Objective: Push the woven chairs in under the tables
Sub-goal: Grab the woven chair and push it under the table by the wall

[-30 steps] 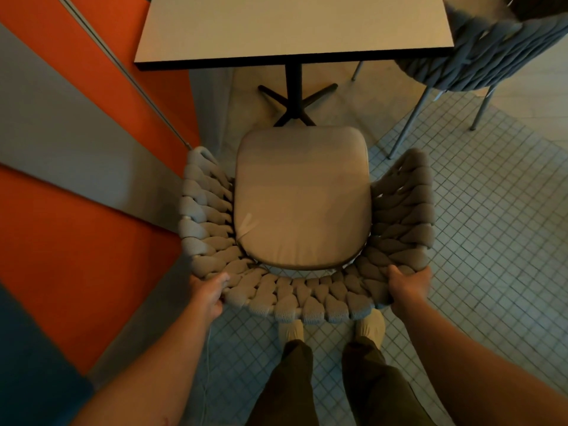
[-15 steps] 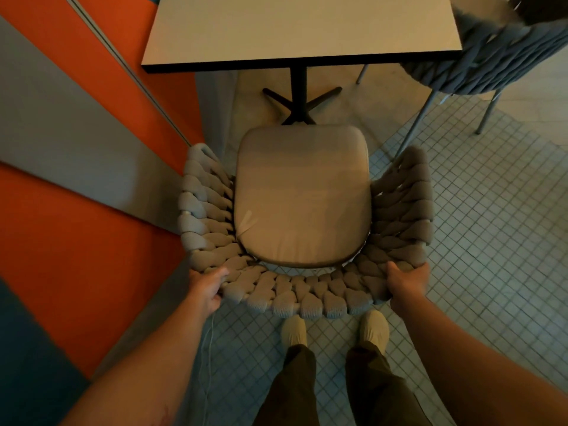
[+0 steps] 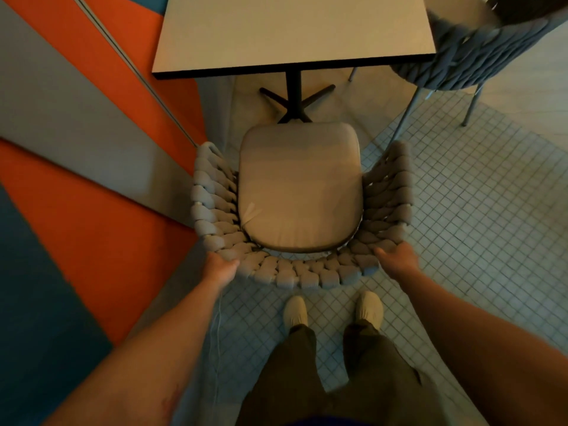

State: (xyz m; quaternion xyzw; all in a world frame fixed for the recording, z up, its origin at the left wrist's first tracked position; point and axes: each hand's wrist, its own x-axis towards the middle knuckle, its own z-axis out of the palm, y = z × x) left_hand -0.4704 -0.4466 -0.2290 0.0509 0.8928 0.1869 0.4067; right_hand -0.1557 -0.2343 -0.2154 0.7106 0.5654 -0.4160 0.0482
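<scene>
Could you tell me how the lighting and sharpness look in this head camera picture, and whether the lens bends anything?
Head view: dim, warm light, with no glare on the table top; the woven chair and both hands, left and right, look slightly soft; the second chair at upper right is smeared; the wide lens fans out the wall stripes and stretches the forearms at the bottom edge.

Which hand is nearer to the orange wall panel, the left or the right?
Left. The left hand grips the woven chair at its back corner, right beside the orange wall panel. The right hand rests on the opposite back corner, the whole chair between it and the panel.
</scene>
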